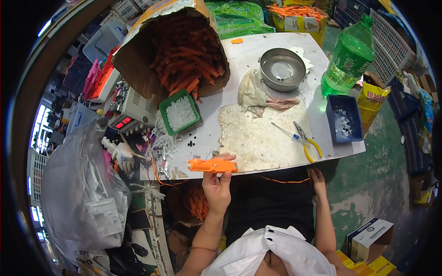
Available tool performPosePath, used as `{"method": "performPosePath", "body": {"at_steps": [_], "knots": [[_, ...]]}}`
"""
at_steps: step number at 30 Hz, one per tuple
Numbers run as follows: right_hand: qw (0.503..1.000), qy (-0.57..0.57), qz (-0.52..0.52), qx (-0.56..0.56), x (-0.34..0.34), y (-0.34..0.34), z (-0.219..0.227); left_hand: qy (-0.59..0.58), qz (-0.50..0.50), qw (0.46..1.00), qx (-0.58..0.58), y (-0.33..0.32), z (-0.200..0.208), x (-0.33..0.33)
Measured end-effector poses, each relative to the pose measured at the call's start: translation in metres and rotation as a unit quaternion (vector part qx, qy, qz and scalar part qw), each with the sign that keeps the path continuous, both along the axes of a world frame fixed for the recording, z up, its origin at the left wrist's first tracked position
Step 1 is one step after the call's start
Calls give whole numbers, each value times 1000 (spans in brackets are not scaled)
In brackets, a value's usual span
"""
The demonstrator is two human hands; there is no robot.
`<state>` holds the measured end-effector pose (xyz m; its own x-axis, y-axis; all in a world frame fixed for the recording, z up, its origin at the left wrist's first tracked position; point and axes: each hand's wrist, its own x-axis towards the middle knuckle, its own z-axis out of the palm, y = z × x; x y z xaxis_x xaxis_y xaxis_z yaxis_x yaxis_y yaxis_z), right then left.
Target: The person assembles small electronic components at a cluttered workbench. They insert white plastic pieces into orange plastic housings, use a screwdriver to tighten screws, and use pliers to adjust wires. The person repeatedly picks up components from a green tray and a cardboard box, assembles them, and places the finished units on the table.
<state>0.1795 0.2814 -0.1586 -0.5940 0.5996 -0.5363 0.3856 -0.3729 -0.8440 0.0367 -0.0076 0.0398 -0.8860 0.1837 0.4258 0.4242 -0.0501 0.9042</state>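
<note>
From where I stand, the orange moulded-plastic piece with a pale tip (212, 165) is up in the air, by the near left corner of the stained cream mat (258, 142). The left hand (217, 189) is closed around its rear part, thumb in front and fingers behind. The right hand (317, 181) is low, off the mat's near right corner; I can't tell how far its fingers are closed or whether they hold anything. Yellow-handled metal pliers (307, 140) lie across the mat's right side, and a green rectangular plastic tray (197, 120) of small white bits sits left of it. I'd judge the step in hand to be positioning or looking over this single piece; the next move seems to call for a steady left grip and, if two-handed, for raising the right hand.
</note>
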Motion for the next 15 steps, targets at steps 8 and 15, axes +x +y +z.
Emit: {"method": "performPosePath", "body": {"at_steps": [8,15], "knots": [[895,308,-239,-217,5,5,25,57,40,969,-236,11,-33,-10],[956,215,78,185,-11,-62,168,-236,-171,953,84,43,0,12]]}}
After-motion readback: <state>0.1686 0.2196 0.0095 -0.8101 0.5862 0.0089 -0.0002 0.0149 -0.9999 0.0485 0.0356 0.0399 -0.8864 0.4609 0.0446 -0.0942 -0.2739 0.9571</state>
